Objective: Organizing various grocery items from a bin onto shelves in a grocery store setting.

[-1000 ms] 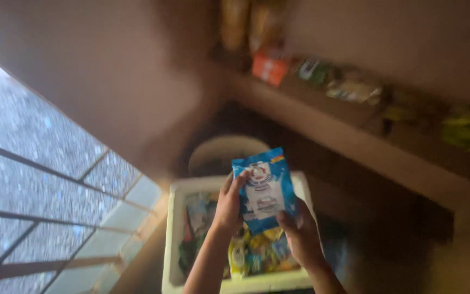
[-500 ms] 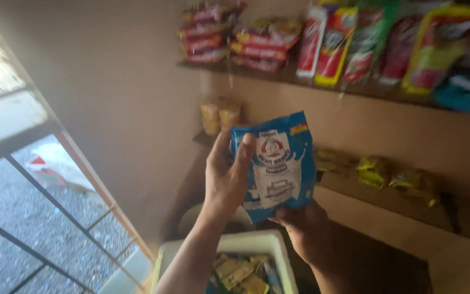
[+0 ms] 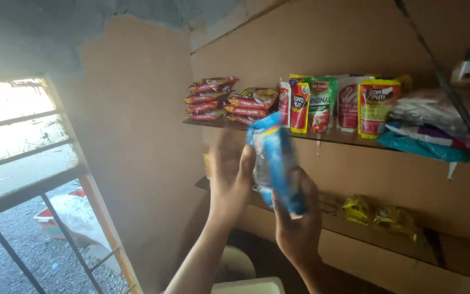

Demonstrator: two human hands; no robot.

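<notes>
Both my hands hold a blue and white pouch (image 3: 274, 160) up in front of the shelves, turned edge-on and blurred. My left hand (image 3: 228, 177) grips its left side with the fingers up. My right hand (image 3: 299, 215) holds it from below and from the right. The upper shelf (image 3: 333, 139) behind carries stacks of red noodle packets (image 3: 212, 98) and upright sauce pouches (image 3: 322, 103) in red, green and yellow.
A lower shelf (image 3: 409, 245) holds small yellow packets (image 3: 357, 209). Blue and white bags (image 3: 436, 128) lie at the upper shelf's right end. A barred window (image 3: 23, 163) is on the left. A white bin rim (image 3: 246, 284) shows at the bottom.
The pouch has gone up from the white bin to shelf height and turned edge-on. My view has tilted upward, so the upper shelf now fills the frame.
</notes>
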